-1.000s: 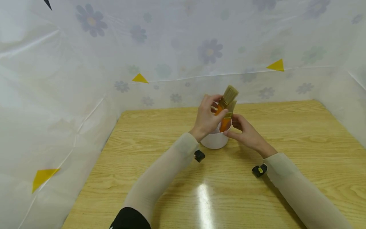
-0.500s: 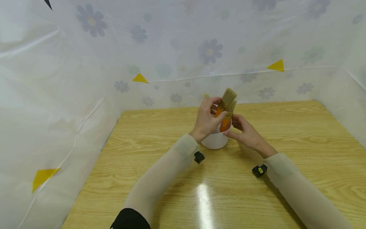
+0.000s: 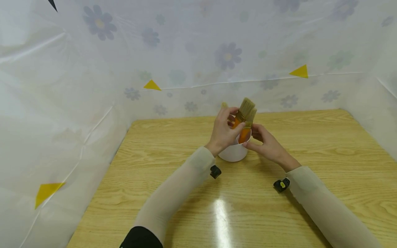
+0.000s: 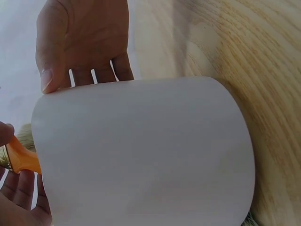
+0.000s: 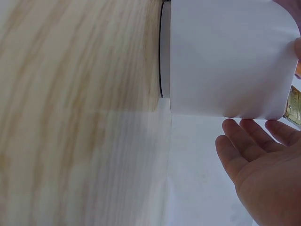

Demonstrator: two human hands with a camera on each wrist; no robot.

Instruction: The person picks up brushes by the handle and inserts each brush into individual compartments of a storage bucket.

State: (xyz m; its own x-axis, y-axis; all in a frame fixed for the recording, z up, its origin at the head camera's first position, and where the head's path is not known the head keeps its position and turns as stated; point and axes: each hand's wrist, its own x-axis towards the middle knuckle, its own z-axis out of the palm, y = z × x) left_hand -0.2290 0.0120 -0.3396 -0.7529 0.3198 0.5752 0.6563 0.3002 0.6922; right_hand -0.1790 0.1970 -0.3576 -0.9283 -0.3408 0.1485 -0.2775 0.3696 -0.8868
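orange-handled brush [image 3: 243, 111], tan bristles up, pinched in left hand [image 3: 224, 131] grip.

Wooden table [image 3: 310, 193]; floral plastic sheeting [image 3: 93, 51] with yellow triangles [image 3: 299, 71].

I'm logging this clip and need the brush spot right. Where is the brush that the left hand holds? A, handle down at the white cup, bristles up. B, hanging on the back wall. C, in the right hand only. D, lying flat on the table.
A: the left hand pinches the orange-handled brush with its bristles up and its handle going down toward the white cup, beside a second brush standing in it.
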